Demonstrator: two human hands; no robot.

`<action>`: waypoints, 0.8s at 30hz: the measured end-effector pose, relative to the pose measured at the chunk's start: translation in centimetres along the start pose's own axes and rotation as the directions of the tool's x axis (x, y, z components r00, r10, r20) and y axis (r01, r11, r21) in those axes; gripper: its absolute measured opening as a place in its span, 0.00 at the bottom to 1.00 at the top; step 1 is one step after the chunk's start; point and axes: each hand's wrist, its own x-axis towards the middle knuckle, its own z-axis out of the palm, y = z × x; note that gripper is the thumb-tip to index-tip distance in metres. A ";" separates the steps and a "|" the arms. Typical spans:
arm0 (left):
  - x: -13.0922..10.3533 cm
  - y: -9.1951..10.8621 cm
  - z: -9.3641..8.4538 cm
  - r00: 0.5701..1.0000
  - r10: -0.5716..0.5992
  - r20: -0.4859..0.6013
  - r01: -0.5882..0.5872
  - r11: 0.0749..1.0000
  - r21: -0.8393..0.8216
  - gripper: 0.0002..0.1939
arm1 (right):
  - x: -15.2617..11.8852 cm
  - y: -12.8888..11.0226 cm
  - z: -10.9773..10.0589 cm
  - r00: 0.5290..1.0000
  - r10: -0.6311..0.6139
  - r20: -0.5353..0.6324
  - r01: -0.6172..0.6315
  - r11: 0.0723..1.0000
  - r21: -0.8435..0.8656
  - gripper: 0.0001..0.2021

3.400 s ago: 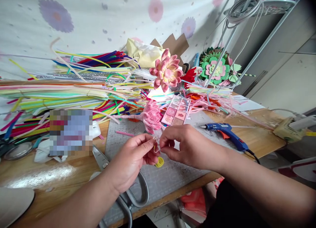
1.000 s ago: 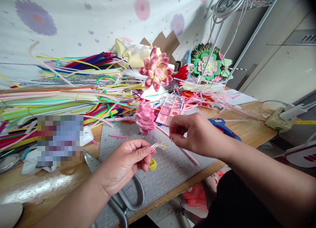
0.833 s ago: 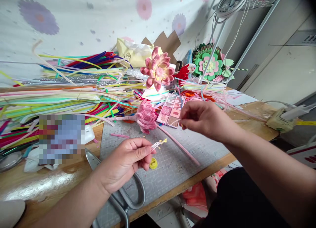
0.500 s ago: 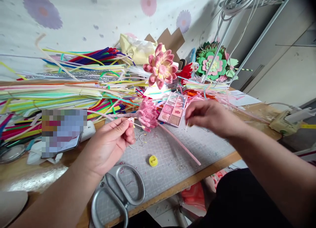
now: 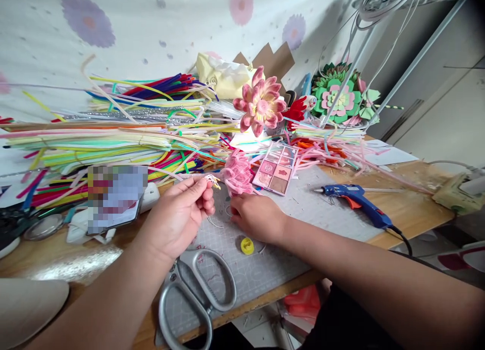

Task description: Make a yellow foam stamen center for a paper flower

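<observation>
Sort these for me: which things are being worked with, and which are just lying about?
Seemingly in use:
- Left hand: holds thin white strands with yellow tips
- Right hand: low over the grey mat, close to the fuzzy pink flower; its fingertips are hidden

Seemingly just lying about:
- Scissors
- Blue glue gun
- Palette
- Yellow disc

The left hand (image 5: 178,216) pinches thin stems (image 5: 213,181). Just beyond the right hand (image 5: 259,217)'s fingers lies a pink flower (image 5: 238,171); a yellow coil (image 5: 247,246) sits nearby.
</observation>
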 end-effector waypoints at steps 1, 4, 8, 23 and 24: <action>0.0 0.1 0.0 1.000 0.009 -0.014 -0.009 1.000 0.007 0.08 | 0.1 -0.1 0.1 1.000 0.001 0.005 -0.001 1.000 0.000 0.08; -0.1 -0.1 0.0 0.999 0.042 -0.030 -0.040 0.998 0.048 0.07 | -0.3 0.1 -0.8 0.999 -0.017 0.037 0.015 0.999 0.036 0.07; -0.7 -1.2 0.2 1.000 0.011 0.021 -0.014 0.991 0.130 0.07 | -1.9 0.2 -4.1 0.996 -0.061 0.059 0.044 0.966 0.254 0.03; -2.1 -2.6 1.3 0.929 -0.257 0.264 0.265 0.964 0.006 0.06 | -2.6 0.9 -6.0 0.974 -0.043 -0.223 0.173 0.775 0.608 0.03; -2.2 -2.6 1.3 0.925 -0.263 0.273 0.271 0.963 0.010 0.07 | -2.7 0.9 -6.0 0.974 -0.041 -0.224 0.169 0.788 0.592 0.03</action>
